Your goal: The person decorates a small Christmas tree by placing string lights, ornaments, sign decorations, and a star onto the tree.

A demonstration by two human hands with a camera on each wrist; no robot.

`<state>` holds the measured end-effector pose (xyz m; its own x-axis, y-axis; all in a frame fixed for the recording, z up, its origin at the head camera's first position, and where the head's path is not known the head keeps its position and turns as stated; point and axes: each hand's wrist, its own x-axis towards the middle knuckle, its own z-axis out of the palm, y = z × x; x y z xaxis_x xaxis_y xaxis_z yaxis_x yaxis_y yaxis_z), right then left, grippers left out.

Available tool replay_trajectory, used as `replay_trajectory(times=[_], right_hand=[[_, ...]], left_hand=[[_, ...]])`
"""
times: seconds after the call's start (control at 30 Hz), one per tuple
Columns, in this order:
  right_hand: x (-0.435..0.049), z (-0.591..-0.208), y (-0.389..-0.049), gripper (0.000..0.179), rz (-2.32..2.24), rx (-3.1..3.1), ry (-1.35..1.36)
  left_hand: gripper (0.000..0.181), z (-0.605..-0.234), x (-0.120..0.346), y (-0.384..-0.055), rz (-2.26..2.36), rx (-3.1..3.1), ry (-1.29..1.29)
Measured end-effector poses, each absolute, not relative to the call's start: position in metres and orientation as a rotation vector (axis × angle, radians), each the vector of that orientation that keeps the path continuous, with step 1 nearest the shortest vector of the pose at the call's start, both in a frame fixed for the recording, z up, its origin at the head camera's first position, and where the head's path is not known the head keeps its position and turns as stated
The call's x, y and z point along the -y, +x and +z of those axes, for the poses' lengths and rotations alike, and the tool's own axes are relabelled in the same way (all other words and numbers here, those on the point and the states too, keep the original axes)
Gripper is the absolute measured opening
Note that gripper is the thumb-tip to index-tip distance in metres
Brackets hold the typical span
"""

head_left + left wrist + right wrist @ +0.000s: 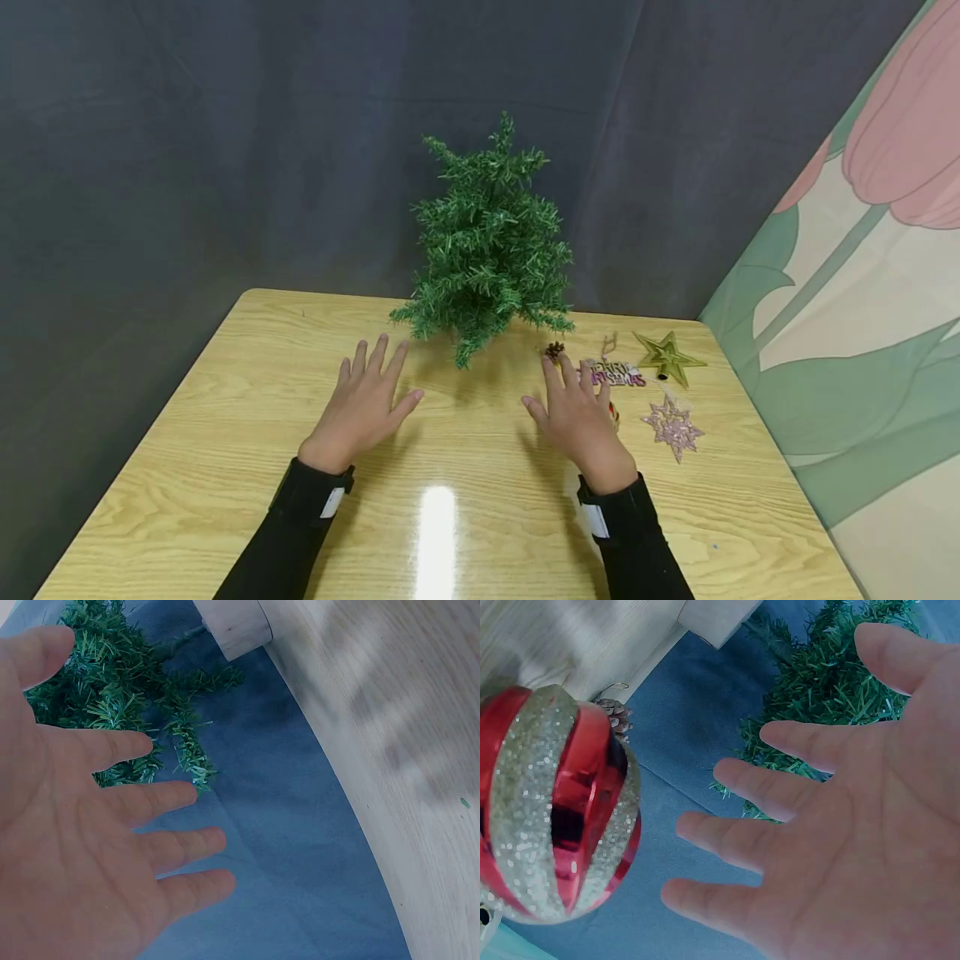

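A small green artificial Christmas tree (487,242) stands upright at the back of the table. My left hand (360,412) hovers palm down in front of it to the left, fingers straight and spread, holding nothing. To the right, my right hand (581,417) is spread the same way, also holding nothing. Beneath and beside it lie a pinecone (555,350), a "Merry Christmas" sign (618,373) and a red-and-silver striped bauble (562,802), which the right hand mostly hides in the head view. Farther right are a gold star (669,358) and a pink glitter snowflake (674,427).
The light wooden table (225,467) carries everything. Behind it hangs a dark grey-blue cloth (300,150). A curtain with a tulip pattern (862,333) borders the right edge. The tree's pale square base (236,626) shows in the left wrist view.
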<state>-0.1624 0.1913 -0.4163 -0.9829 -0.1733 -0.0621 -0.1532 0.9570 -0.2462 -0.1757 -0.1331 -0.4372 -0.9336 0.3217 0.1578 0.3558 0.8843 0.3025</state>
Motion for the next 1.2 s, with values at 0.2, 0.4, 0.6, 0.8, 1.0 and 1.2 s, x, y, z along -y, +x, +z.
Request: replay_trajectory(times=[0.2, 0.4, 0.6, 0.8, 1.0, 1.2], right_hand=[[-0.197, -0.411, -0.163, 0.073, -0.407, -3.03, -0.22], [-0.21, -0.405, -0.163, 0.075, -0.441, -3.026, -0.163], [-0.224, -0.399, -0.167, 0.075, -0.438, -3.023, -0.119], [-0.241, -0.395, -0.169, 0.078, -0.473, -3.011, -0.082], [-0.256, -0.398, -0.172, 0.08, -0.499, -2.994, -0.055], [-0.266, -0.402, -0.175, 0.078, -0.499, -2.984, -0.064]], left_hand=[[0.079, -0.437, 0.133, -0.175, -0.516, 2.944, -0.532], [0.076, -0.432, 0.131, -0.17, -0.512, 2.938, -0.54], [0.07, -0.411, 0.116, -0.154, -0.422, 2.906, -0.601], [0.062, -0.393, 0.087, -0.136, -0.358, 2.802, -0.765], [0.059, -0.399, 0.051, -0.137, -0.323, 2.745, -0.993], [0.059, -0.419, 0.011, -0.156, -0.372, 2.777, -1.158]])
